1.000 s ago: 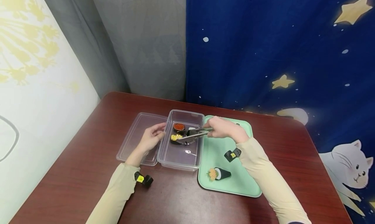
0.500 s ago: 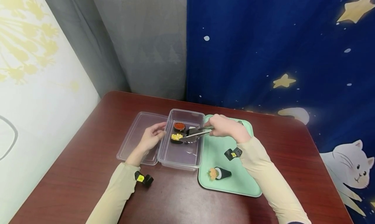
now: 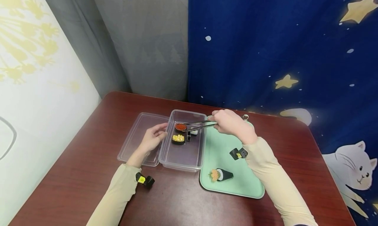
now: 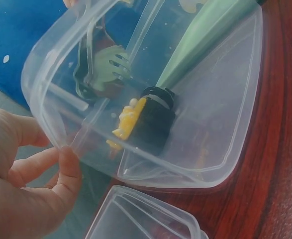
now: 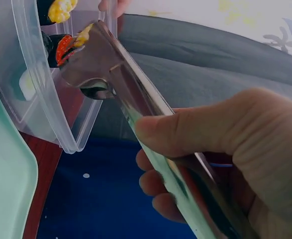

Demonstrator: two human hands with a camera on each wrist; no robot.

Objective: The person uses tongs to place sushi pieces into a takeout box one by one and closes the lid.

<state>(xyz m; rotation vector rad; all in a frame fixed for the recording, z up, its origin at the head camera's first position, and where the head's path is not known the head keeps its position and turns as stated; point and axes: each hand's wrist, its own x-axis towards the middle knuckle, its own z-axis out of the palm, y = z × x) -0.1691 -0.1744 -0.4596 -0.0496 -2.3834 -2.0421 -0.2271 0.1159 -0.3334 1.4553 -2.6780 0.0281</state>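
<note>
My right hand grips metal tongs by their arms, thumb on one side and fingers on the other. Their tips are over the far part of a clear plastic box, beside red roe sushi. Yellow corn-topped sushi sits nearer in the box. A small black-wrapped roll and a white-topped piece lie to the right, partly under the tongs. My left hand touches the box's left wall with loosely bent fingers.
A clear lid lies left of the box, partly under the left hand. Right of the box is a green tray bearing a cone-shaped hand roll. Curtains hang behind the brown table.
The tongs have turned and moved up and away from the middle of the box. The small black-wrapped roll now shows. My right hand shifted right and upward; my left hand stayed.
</note>
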